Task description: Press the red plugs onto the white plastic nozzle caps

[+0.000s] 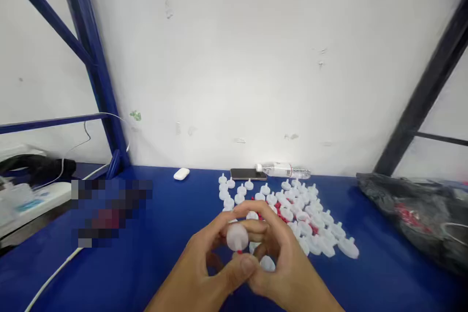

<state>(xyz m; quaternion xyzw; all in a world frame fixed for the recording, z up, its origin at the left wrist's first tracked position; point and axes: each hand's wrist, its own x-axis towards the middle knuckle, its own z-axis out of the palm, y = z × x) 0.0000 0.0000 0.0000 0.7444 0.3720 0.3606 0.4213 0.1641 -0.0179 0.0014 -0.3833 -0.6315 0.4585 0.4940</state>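
Observation:
Between my two hands is a white translucent disc-shaped plastic piece [237, 237] with a short stem. A small red tip [239, 252] shows at the stem, just above my left thumb. My left hand [215, 256] is closed around the piece from the left. From the right, my right hand [280, 248] curls in with its fingers bent and its thumb close to the left one; the exact finger contact is partly hidden. Beyond and below the hands lie many similar white stemmed pieces [309, 214], with red pieces [281, 207] among them.
At the back of the blue table [161, 224] lie a white case [181, 174], a phone [248, 174] and a clear bottle [283, 170] on its side. A black plastic bag [413, 219] is at the right. A white cable [54, 278] and a power strip [47, 204] are at the left.

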